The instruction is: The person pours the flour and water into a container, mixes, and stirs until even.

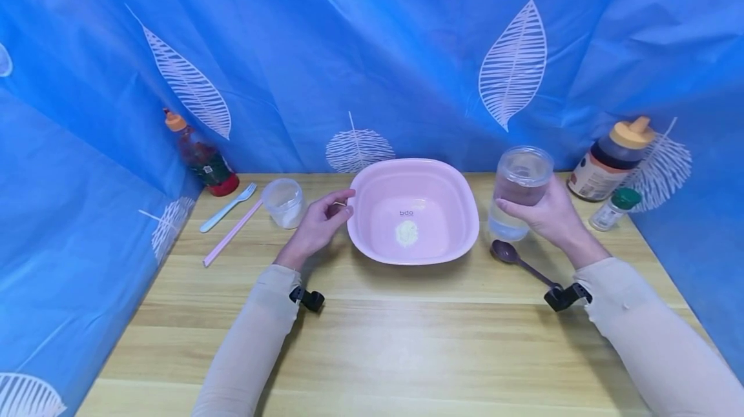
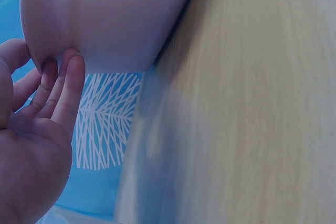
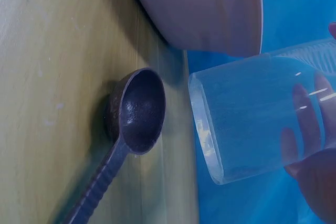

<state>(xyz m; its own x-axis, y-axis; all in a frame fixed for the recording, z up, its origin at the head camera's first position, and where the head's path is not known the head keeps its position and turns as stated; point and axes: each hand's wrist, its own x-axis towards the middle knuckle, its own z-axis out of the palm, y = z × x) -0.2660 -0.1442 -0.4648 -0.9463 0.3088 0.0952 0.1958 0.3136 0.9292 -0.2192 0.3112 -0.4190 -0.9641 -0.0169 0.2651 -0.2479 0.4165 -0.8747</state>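
A pink basin (image 1: 372, 236) with a small patch of pale powder (image 1: 406, 233) on its floor stands mid-table. At its left rim my left hand (image 1: 316, 228) holds on, thumb by the edge and fingertips against the outer wall in the left wrist view. Right of the basin, my right hand (image 1: 549, 213) grips a clear jar (image 1: 507, 223) of clear liquid, fingers wrapped around its side. The jar's base shows in the right wrist view and looks raised off the table. Below it lies a dark brown measuring spoon (image 3: 143, 111), bowl toward the basin.
At the left are a red sauce bottle (image 1: 209, 165), a light blue fork (image 1: 228, 208), pink chopsticks (image 1: 234, 233) and a clear plastic cup (image 1: 283, 204). A yellow-capped sauce bottle (image 1: 604, 165) and a green-capped shaker (image 1: 610, 212) stand right. Blue sheeting (image 1: 418, 81) hangs behind.
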